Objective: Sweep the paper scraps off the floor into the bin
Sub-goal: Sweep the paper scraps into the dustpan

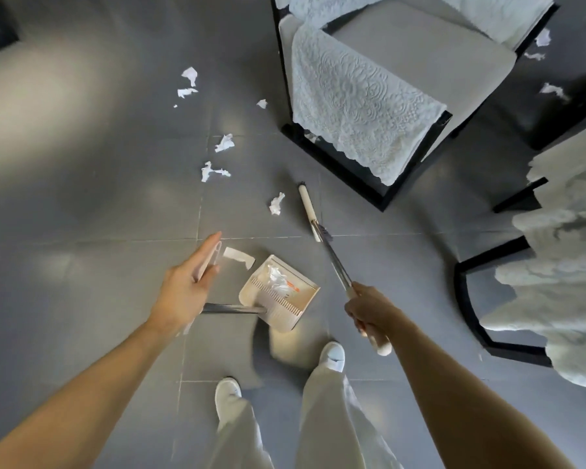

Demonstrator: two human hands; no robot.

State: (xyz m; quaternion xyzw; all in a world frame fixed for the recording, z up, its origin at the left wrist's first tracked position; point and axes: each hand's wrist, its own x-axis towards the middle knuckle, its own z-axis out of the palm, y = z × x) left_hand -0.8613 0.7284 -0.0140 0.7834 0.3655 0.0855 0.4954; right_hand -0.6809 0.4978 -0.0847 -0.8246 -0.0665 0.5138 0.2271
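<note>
The left hand [186,289] covers where the dustpan [285,316] pole meets its pale grip, and the pan's near edge smears into blur. Its orange label [293,286] is too small to read. The broom [307,206] shows a sliver of dark bristles [301,183] — the rest hide behind its white head. The draped chair [420,55] runs off the top edge.

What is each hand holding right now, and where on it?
The left hand holds the dustpan by the top grip of its long handle. The right hand grips the broom near the pale upper end of its handle.
</note>
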